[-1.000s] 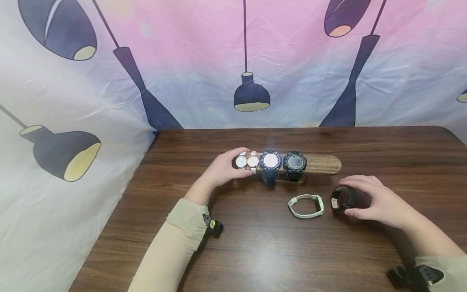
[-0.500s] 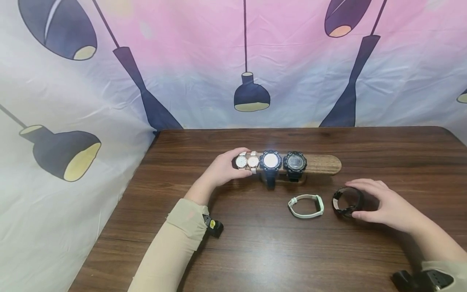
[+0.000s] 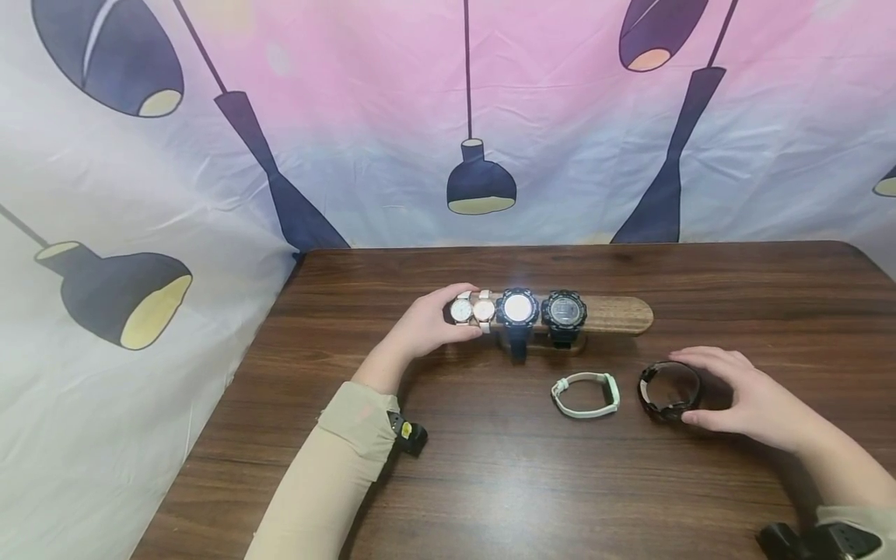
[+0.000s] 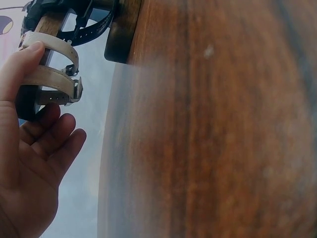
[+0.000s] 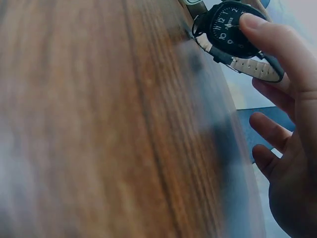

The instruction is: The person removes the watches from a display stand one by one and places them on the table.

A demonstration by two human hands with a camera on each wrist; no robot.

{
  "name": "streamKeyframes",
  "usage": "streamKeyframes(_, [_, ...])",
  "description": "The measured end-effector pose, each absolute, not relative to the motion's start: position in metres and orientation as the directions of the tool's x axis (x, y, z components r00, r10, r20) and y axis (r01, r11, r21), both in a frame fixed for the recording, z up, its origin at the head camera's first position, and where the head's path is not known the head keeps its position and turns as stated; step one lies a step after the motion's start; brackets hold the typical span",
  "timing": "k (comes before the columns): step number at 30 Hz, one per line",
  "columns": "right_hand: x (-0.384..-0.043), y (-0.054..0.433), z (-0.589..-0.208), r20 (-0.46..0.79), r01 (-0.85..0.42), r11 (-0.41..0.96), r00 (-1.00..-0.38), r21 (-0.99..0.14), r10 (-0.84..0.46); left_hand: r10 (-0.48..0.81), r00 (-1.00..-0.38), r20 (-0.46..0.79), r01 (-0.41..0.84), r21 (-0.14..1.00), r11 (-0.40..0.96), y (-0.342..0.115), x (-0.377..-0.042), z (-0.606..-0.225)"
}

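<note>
My left hand (image 3: 430,319) grips the left end of a wooden watch stand (image 3: 616,314). In the left wrist view, its thumb rests on one of two white watch straps (image 4: 52,42), with the fingers by the stand's end. Two black digital watches (image 3: 565,310) sit farther right on the bar; one has a brightly lit face (image 3: 519,308). My right hand (image 3: 745,397) holds a black wristwatch (image 3: 645,397) at its right side, its strap closed in a loop. In the right wrist view, the thumb presses on its dial (image 5: 230,29).
A pale green fitness band (image 3: 588,414) lies looped on the brown wooden table (image 3: 448,482), left of the black wristwatch and in front of the stand. Behind the table's far edge hangs a curtain (image 3: 385,155) printed with lamps.
My right hand has moved a little right and towards me. The black wristwatch has shifted slightly right and turned, its loop now showing wider. My left hand stays on the stand.
</note>
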State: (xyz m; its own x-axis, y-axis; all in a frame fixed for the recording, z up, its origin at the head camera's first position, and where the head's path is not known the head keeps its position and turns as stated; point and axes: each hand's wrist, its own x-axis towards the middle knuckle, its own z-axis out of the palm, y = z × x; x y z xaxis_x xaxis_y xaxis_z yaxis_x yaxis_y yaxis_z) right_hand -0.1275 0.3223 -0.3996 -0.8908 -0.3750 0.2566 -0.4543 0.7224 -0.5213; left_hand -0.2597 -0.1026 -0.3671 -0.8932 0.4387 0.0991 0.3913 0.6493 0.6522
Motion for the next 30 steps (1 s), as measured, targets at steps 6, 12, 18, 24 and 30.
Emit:
streamKeyframes(6, [-0.126, 0.330, -0.402, 0.263, -0.474, 0.739, -0.880, -0.479, -0.395, 0.432, -0.898, 0.089, 0.376, 0.664, 0.646, -0.104, -0.260, -0.367])
streamKeyframes(12, [-0.125, 0.333, -0.404, 0.233, -0.452, 0.735, -0.892, -0.505, -0.388, 0.435, -0.896, 0.092, 0.379, 0.669, 0.639, -0.103, -0.260, -0.366])
streamKeyframes(18, [-0.124, 0.332, -0.403, 0.195, -0.432, 0.728, -0.900, -0.532, -0.391, 0.432, -0.898, 0.085, 0.372, 0.669, 0.644, -0.103, -0.261, -0.368])
streamKeyframes(24, [-0.123, 0.333, -0.403, 0.205, -0.437, 0.736, -0.898, -0.517, -0.390, 0.436, -0.895, 0.096, 0.382, 0.670, 0.637, -0.102, -0.261, -0.369])
streamKeyframes(30, [-0.123, 0.335, -0.404, 0.232, -0.456, 0.742, -0.890, -0.491, -0.393, 0.432, -0.897, 0.095, 0.380, 0.667, 0.641, -0.102, -0.261, -0.368])
